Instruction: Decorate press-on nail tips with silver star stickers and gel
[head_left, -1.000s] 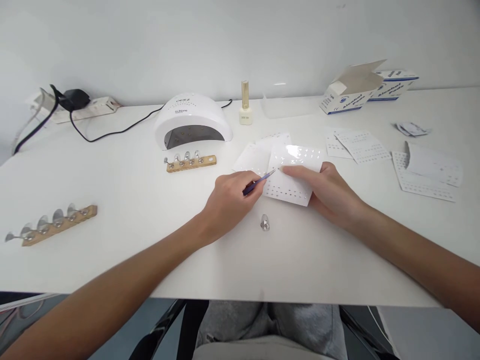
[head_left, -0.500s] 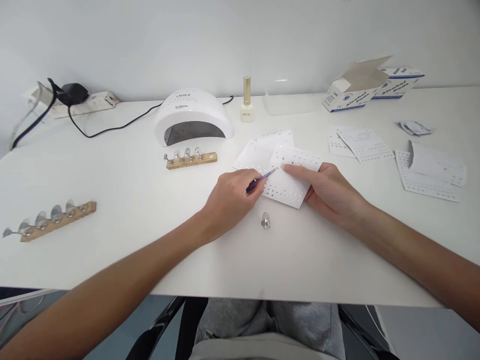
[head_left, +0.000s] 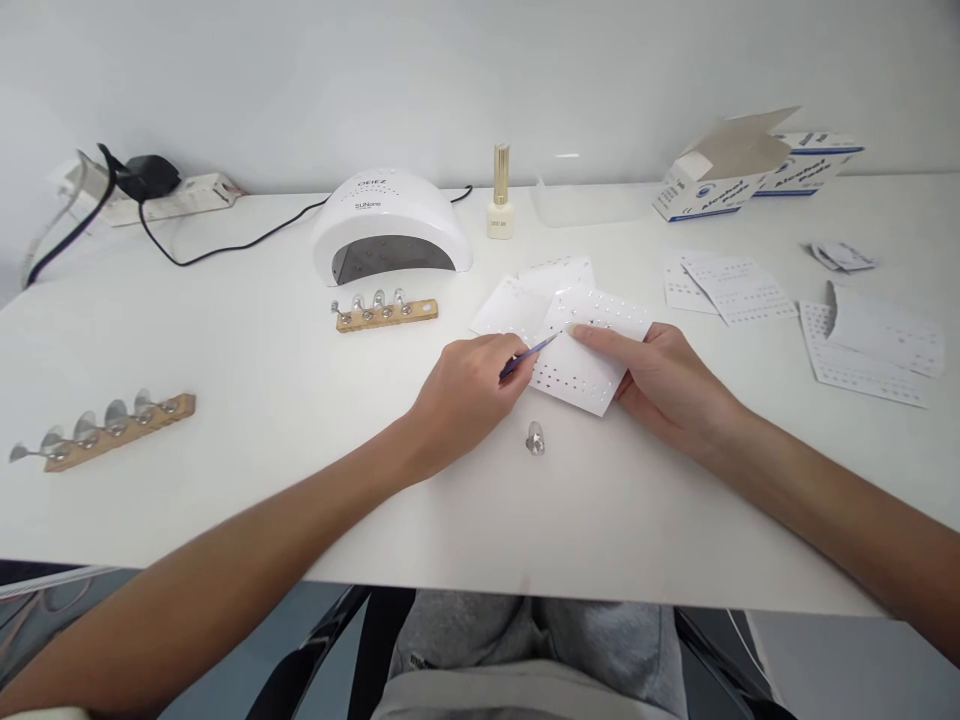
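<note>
In my left hand is a thin purple tool, pinched like a pen; whether its tip is a brush or a point I cannot make out. That tip touches or nearly touches a white sticker sheet with rows of small shiny shapes. My right hand grips the sheet's right edge, thumb on top and fingers underneath. Beneath it lie more white sheets. A clear nail tip with a silver star rests on the table just below the sheet.
A white nail lamp stands at the back beside a cream polish bottle. Clear nail tips sit on two wooden holders. Rightward are alcohol pad boxes, more sheets and small packets. A power strip lies back left.
The whole view has shifted slightly. Both hands keep nearly the same pose, with the purple tool's tip still by the right thumb on the sticker sheet.
</note>
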